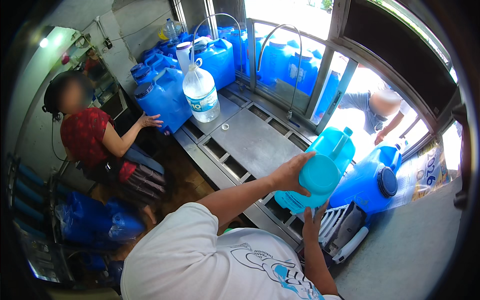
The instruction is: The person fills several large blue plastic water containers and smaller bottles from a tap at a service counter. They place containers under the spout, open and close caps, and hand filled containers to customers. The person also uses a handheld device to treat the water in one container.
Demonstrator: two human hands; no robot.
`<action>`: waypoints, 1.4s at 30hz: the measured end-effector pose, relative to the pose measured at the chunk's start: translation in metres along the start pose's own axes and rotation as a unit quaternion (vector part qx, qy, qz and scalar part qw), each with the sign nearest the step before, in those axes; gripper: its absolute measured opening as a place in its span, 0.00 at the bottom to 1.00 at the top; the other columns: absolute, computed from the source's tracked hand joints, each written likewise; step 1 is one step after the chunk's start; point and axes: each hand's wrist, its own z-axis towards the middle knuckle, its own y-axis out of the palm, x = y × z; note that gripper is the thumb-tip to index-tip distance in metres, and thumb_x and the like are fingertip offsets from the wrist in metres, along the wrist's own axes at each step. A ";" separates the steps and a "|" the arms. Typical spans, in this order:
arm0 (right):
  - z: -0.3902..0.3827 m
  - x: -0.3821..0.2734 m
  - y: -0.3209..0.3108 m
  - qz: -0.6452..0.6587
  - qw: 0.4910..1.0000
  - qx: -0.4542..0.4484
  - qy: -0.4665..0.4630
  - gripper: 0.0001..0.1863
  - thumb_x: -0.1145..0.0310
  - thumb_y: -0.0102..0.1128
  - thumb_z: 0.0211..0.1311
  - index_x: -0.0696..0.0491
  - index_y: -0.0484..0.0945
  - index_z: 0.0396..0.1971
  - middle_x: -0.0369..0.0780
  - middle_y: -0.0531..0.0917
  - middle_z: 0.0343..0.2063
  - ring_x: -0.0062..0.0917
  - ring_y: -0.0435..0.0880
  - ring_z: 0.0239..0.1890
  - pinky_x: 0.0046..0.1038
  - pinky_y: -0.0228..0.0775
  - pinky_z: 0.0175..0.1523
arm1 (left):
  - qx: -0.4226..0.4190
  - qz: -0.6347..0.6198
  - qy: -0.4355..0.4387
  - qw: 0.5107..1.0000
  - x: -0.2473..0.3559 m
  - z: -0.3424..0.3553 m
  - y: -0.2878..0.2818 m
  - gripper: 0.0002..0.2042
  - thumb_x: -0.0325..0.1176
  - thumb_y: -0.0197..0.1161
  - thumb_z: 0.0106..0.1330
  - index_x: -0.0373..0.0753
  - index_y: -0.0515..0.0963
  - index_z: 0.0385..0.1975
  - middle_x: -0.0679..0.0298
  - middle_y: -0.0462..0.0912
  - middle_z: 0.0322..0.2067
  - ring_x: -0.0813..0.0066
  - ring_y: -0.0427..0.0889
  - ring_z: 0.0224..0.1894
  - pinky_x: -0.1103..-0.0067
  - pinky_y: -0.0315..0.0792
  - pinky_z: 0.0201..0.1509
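L hand [295,172] half-curled, gripping the side of the turquoise jug [327,161]; R hand [314,220] part-open at its near edge, can't tell if it grips. Jug's tilted over the R end of the metal counter [260,142], long axis lower L to upper R, small spout twd window [336,97], round face up at cam. Blue jug [362,182] just beside; clear bottle [202,97] well apart, nr co-worker's hand [150,121].
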 end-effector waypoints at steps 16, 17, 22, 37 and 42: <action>-0.001 0.007 -0.001 0.032 0.999 0.001 0.009 0.46 0.63 0.54 0.65 0.60 0.32 0.70 0.52 0.43 0.70 0.39 0.43 0.72 0.34 0.37 0.72 | 0.140 0.061 0.024 0.988 0.011 -0.032 0.024 0.51 0.44 0.78 0.43 0.41 0.52 0.67 0.49 0.61 0.65 0.50 0.63 0.66 0.63 0.62 0.67; -0.004 0.001 0.001 0.020 1.000 0.000 0.003 0.46 0.63 0.54 0.65 0.60 0.32 0.70 0.52 0.43 0.70 0.39 0.43 0.72 0.34 0.37 0.72 | 0.141 0.062 0.028 0.988 0.010 -0.032 0.023 0.51 0.43 0.78 0.43 0.42 0.53 0.67 0.49 0.61 0.64 0.50 0.64 0.65 0.63 0.63 0.66; -0.015 0.007 0.001 -0.034 0.999 0.014 -0.031 0.45 0.63 0.54 0.65 0.60 0.33 0.70 0.50 0.45 0.69 0.39 0.45 0.71 0.35 0.38 0.72 | 0.103 0.024 0.053 0.993 0.003 -0.019 0.019 0.51 0.43 0.79 0.41 0.43 0.54 0.66 0.50 0.63 0.64 0.50 0.65 0.64 0.64 0.64 0.66; -0.014 -0.011 -0.040 -0.116 0.962 0.239 -0.059 0.38 0.43 0.40 0.70 0.57 0.52 0.68 0.46 0.56 0.67 0.37 0.52 0.71 0.39 0.41 0.71 | -0.147 -0.053 0.082 0.984 -0.027 -0.035 0.000 0.48 0.44 0.75 0.48 0.43 0.53 0.68 0.54 0.55 0.68 0.55 0.59 0.68 0.67 0.62 0.67; 0.028 -0.088 -0.026 -0.386 0.876 0.251 -0.147 0.30 0.52 0.47 0.70 0.59 0.63 0.62 0.50 0.60 0.66 0.42 0.58 0.68 0.40 0.48 0.70 | -0.201 0.011 0.062 0.977 -0.133 -0.072 -0.070 0.37 0.45 0.73 0.51 0.43 0.66 0.61 0.55 0.58 0.67 0.55 0.66 0.64 0.67 0.65 0.63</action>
